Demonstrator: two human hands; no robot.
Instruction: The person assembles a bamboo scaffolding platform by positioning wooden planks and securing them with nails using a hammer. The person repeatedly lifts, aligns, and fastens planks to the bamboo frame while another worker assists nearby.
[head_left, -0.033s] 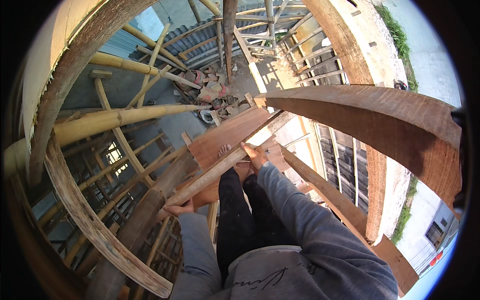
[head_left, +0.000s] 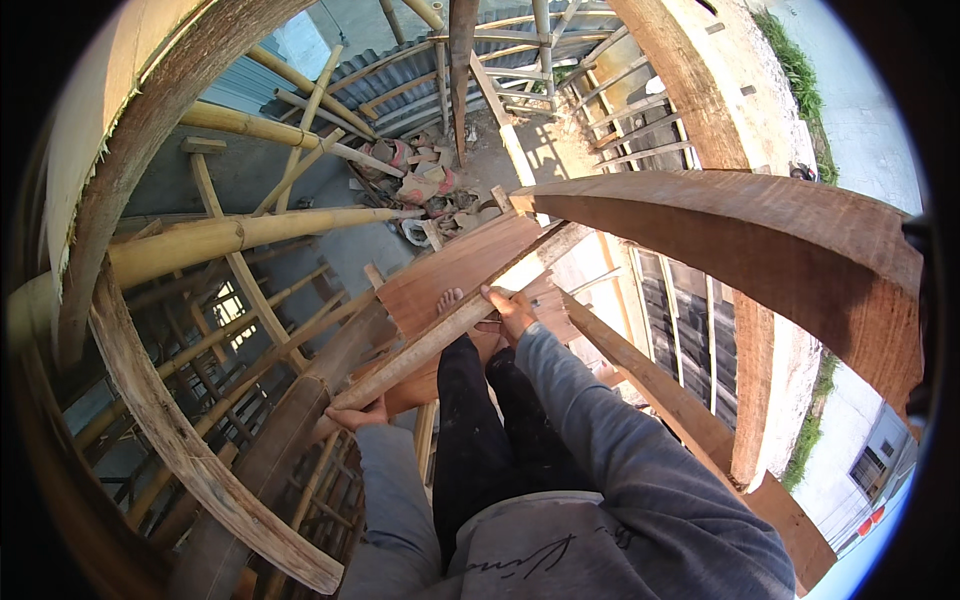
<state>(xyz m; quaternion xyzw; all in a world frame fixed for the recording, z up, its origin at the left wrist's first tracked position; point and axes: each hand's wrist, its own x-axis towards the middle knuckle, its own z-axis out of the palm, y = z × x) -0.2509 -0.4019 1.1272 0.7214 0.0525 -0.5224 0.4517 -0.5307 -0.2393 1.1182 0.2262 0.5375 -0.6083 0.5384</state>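
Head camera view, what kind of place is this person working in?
Probably a building site, high on scaffolding. Bamboo poles are lashed into a frame, rough timber beams cross overhead, and rubble lies far below. Both hands, left hand and right hand, hold a wooden plank.

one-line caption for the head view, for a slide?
Seated high on scaffolding, left hand and right hand grip a long wooden batten across reddish planks.
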